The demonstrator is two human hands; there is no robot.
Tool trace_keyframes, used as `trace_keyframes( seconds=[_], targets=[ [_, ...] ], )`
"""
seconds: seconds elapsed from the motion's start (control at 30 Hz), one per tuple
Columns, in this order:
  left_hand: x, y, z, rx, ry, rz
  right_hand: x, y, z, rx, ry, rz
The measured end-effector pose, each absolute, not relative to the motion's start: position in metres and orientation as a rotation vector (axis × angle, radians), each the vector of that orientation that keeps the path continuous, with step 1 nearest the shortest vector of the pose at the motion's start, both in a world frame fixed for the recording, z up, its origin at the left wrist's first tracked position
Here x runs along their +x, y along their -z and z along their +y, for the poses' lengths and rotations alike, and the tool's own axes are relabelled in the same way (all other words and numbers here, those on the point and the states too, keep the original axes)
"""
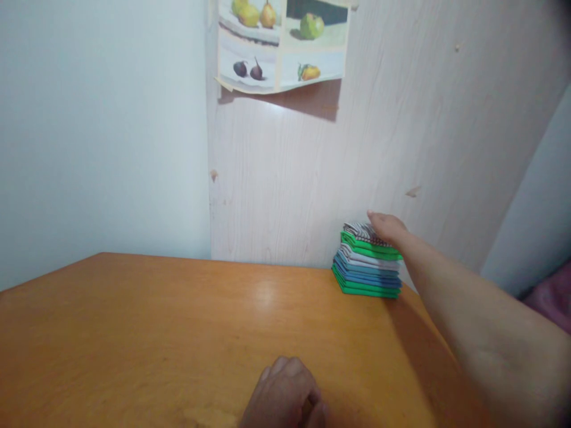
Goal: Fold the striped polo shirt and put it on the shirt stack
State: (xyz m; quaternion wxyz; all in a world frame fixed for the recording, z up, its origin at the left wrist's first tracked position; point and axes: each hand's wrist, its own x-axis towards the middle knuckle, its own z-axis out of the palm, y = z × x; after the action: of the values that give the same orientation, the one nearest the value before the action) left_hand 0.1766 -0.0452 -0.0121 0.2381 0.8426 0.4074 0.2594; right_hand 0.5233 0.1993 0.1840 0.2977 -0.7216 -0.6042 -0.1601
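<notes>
A stack of folded cloths (366, 270) in green, blue, grey and striped layers sits at the far right corner of the orange wooden table (178, 321), against the wall. My right hand (387, 227) reaches far out and rests on the striped top cloth; its fingers lie over the cloth, mostly hidden from here. My left hand (283, 398) lies on the table near the front edge, fingers curled into a loose fist with nothing visible in it.
A pale wood-grain panel (357, 148) stands behind the table, with a fruit poster (281, 44) hanging on it. A white wall (102, 131) is at the left. Something pink (553, 297) shows past the table's right edge.
</notes>
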Motion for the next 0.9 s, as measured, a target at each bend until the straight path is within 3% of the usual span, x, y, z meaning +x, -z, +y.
trace_keyframes(
  seconds=[0.13, 0.27, 0.4, 0.43, 0.57, 0.9],
  targets=[
    [0.178, 0.006, -0.047, 2.311, -0.696, 1.141, 0.515, -0.171, 0.157, -1.71, 0.275, -1.28],
    [0.182, 0.001, -0.05, 2.293, -0.723, 1.208, 0.487, -0.123, 0.101, -1.557, 0.023, -1.123],
    [0.183, 0.0, -0.053, 2.259, -0.805, 1.219, 0.444, -0.059, 0.044, -1.457, -0.38, -1.172],
    [0.183, -0.001, -0.053, 2.25, -0.824, 1.222, 0.432, -0.044, 0.032, -1.38, -0.652, -1.14],
    [0.184, -0.004, -0.056, 2.21, -0.902, 1.225, 0.39, -0.005, -0.011, -1.282, -0.981, -1.189],
    [0.18, -0.004, -0.055, 2.2, -1.039, 1.179, 0.33, 0.019, -0.064, -1.26, -0.805, -1.353]
  ],
)
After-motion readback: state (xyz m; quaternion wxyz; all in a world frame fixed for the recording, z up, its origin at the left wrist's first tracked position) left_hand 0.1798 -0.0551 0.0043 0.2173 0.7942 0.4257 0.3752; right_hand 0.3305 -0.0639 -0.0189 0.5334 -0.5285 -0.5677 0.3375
